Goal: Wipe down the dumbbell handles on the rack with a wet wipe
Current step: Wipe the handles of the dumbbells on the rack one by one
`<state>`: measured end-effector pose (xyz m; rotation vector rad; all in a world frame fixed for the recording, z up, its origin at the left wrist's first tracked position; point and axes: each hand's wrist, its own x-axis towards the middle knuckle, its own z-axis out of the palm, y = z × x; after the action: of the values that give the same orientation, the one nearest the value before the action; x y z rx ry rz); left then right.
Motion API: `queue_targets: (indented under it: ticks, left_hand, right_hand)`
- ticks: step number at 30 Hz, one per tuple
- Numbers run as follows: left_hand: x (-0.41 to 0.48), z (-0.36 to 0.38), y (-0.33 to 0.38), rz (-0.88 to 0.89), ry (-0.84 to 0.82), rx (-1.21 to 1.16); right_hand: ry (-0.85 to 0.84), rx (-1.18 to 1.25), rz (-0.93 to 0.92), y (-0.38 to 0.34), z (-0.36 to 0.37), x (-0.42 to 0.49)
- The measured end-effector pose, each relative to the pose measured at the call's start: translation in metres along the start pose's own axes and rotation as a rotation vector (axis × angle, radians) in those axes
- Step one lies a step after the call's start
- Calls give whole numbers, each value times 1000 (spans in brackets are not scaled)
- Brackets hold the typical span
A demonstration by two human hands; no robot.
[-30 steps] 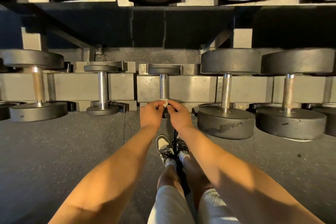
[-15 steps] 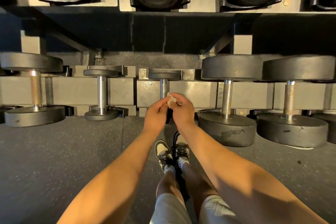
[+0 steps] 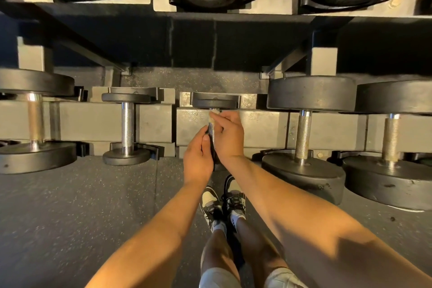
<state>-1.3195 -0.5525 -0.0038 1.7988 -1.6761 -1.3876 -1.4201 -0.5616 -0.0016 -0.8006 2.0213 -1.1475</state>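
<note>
Lighting is dim overall, with a warm yellow cast. Light falls from above: the left forearm [image 3: 152,241] is evenly lit, while a hard-edged shadow crosses the right forearm [image 3: 350,255] near the bottom edge. The recess [image 3: 210,42] beneath the upper shelf is near black, with detail lost. Chrome dumbbell handles [image 3: 127,128] carry bright vertical highlights, and the far-left handle [image 3: 35,119] glares most. Wide-angle distortion bows the rack rails [image 3: 93,119] and stretches the plates [image 3: 308,93] toward both side edges. Focus is fairly sharp at centre. The speckled rubber floor [image 3: 70,206] softens toward the lower corners.
</note>
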Motion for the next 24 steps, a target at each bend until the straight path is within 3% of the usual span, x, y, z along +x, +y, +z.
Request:
queue_targets:
  ticks: [6,11,19,24]
  left_hand:
    - [-2,0,9,-57,-44,-12]
    - [-1,-1,5,-40,-27,27]
    - [-7,1,8,-32,-43,38]
    - [-6,2,5,-26,-49,48]
  right_hand:
    - [-85,-71,62,6,-10,-22]
    - [19,-14,24,-6,-3,4]
    - [-107,17,134,10,-19,-30]
    - [-6,119,137,-10,-2,-4]
